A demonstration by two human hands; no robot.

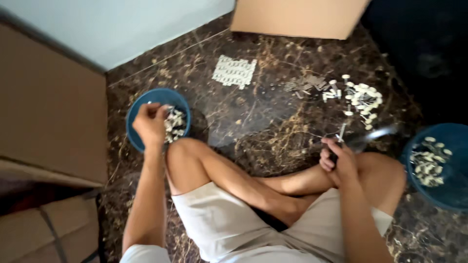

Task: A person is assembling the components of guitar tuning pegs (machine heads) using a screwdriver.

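Observation:
I sit cross-legged on a dark marbled floor (258,131). My left hand (150,122) hovers over a blue bowl (141,103) at my left knee, fingers pinched together above the small white parts (175,125) lying in it; whether it holds one is unclear. My right hand (336,158) rests by my right knee, closed around a slim metal tool (342,131) that points up and away. A loose pile of small white capped pieces (363,100) lies on the floor beyond that hand.
A second blue bowl (451,190) with white parts stands at the right. A white gridded sheet (235,71) and grey metal bits (304,84) lie further out. Cardboard boxes (297,17) stand at the back, and cardboard (48,112) at the left.

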